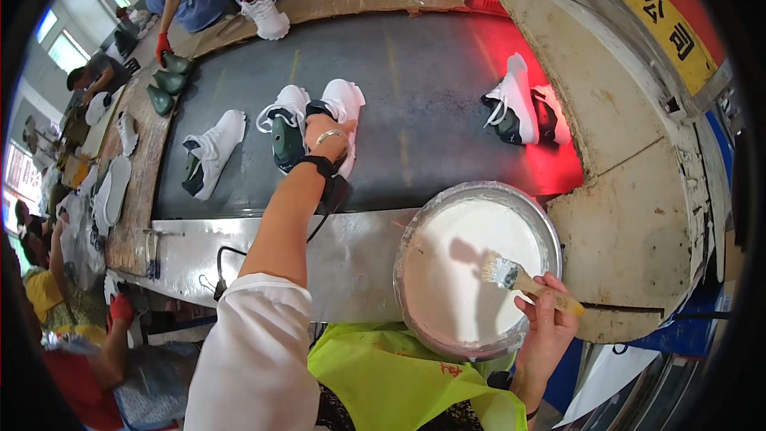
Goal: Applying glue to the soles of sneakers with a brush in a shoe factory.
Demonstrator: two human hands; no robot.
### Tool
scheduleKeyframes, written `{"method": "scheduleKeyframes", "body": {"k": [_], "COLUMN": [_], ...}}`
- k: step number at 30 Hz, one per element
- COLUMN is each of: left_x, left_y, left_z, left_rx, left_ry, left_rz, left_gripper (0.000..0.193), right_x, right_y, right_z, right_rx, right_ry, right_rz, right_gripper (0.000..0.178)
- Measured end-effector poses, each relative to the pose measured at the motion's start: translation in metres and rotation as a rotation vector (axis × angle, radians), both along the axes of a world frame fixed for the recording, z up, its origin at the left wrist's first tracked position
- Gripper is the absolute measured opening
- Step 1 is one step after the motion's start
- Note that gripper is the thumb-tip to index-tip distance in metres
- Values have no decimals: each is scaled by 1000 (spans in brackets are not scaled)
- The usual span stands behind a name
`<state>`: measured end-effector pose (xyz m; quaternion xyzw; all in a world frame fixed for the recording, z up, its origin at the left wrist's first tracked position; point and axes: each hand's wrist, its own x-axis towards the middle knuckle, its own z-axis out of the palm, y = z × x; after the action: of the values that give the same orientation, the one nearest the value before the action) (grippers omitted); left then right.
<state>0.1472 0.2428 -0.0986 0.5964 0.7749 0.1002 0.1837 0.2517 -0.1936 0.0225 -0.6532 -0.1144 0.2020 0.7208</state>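
pinching a brush [523, 281], right grip [544, 313] beside a pan [479, 190] of white liquid [511, 231]
left grip [329, 132] touches a white shoe [345, 97] beneath it on the dark belt [435, 80]; whether its fingers clasp can't be told

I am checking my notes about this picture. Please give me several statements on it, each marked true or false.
1. The right hand holds a wooden-handled, pale-bristled brush. True.
2. The left hand wears a red glove. False: the left hand is bare and touches a white sneaker.
3. The round silvery metal basin contains white liquid. True.
4. The basin stands to the left of the left hand. False: it stands to the right.
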Motion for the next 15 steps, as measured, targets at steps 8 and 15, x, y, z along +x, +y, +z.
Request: {"method": "scheduleKeyframes", "body": {"k": [8,15], "left_x": [-145,-176], "left_y": [40,-192], "left_z": [-37,7], "left_rx": [-249,-482], "left_ry": [-993,-1709], "left_rz": [13,-82], "left_gripper": [73,65], "right_x": [-5,18], "right_y": [0,18], "right_z": [12,-51], "right_rx": [-35,-271], "right_ry": [-80,-239], "right_rz": [203,245], "right_gripper": [28,20]}}
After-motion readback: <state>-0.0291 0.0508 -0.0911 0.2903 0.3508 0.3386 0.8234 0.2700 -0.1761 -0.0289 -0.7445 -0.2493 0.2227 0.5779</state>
